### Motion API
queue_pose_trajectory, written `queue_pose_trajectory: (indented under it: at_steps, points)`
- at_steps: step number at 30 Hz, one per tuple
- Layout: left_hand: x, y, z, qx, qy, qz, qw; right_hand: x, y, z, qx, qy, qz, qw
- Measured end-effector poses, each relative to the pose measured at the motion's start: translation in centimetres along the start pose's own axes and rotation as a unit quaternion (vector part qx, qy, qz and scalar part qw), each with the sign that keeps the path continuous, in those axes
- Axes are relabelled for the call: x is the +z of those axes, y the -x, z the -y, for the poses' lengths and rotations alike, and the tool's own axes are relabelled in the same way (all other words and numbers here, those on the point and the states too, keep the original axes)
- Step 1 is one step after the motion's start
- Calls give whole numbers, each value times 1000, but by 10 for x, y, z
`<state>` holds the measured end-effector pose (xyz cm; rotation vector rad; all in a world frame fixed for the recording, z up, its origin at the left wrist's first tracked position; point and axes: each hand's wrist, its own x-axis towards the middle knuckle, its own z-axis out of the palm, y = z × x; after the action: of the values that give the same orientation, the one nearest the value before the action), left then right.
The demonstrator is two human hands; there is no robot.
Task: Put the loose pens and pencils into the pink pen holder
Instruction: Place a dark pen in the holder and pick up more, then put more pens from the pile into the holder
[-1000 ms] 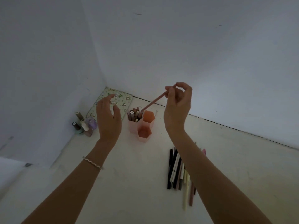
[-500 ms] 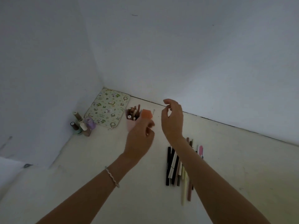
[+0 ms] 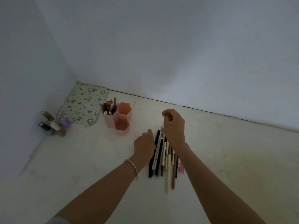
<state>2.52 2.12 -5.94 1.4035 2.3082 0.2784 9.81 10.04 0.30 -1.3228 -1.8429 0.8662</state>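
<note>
The pink pen holder (image 3: 120, 122) stands near the wall corner, made of three hexagonal cups; its left cup holds several pens, the other two look empty. A pile of loose pens and pencils (image 3: 161, 160) lies side by side on the pale surface in front of me. My left hand (image 3: 144, 145) is down at the pile's left edge, fingers on the black pens; whether it grips one is hidden. My right hand (image 3: 174, 125) hovers over the pile's far end, fingers loosely curled with nothing in them.
A flowered cloth mat (image 3: 82, 104) lies in the corner behind the holder. Several small bottles (image 3: 53, 124) stand to its left against the left wall. White walls close off the surface at the back and left.
My right hand dropped a pink pencil into the holder, then drew back to the pile. My left hand moved from beside the holder down to the pile's left edge.
</note>
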Motion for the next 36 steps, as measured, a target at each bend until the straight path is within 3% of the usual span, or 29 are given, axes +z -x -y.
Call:
queue_pose_trajectory:
  at_steps: [4, 8, 11, 14, 17, 20, 22, 24, 27, 30, 32, 34, 36]
  points:
    - [-6, -4, -2, 31, -16, 11, 999, 4, 4, -5, 7, 7, 27, 1000]
    - [-41, -15, 6, 26, 110, -103, 988, 6, -1, -14, 24, 112, 97, 989]
    - [-81, -21, 7, 53, 199, -206, 957, 15, 2, -24, 30, 268, 220, 938]
    - [-112, -22, 9, 71, 233, -285, 927, 29, 10, -30, 2, 383, 269, 884]
    - [-124, -19, 13, 82, 262, -282, 919, 40, 16, -39, -23, 454, 275, 847]
    - [-122, -16, 19, 72, 265, -275, 921, 48, 21, -42, -18, 459, 274, 845]
    - [-120, -13, 22, 77, 276, -279, 917, 51, 21, -39, 8, 417, 265, 869]
    - [-122, -10, 26, 76, 298, -297, 904, 49, 13, -31, 67, 304, 245, 918]
    - [-142, -10, 40, 61, 338, -371, 863, 36, -10, -16, 138, 142, 199, 960]
    - [-172, -14, 68, 46, 336, -484, 806, 18, -34, 1, 192, -31, 119, 974]
    - [-187, -19, 89, 23, 342, -536, 772, 8, -40, 12, 181, -117, 80, 973]
    - [-191, -22, 103, 17, 331, -555, 763, 3, -41, 22, 149, -167, 55, 973]
    - [-183, -24, 111, 33, 296, -549, 781, 4, -40, 35, 123, -202, 35, 971]
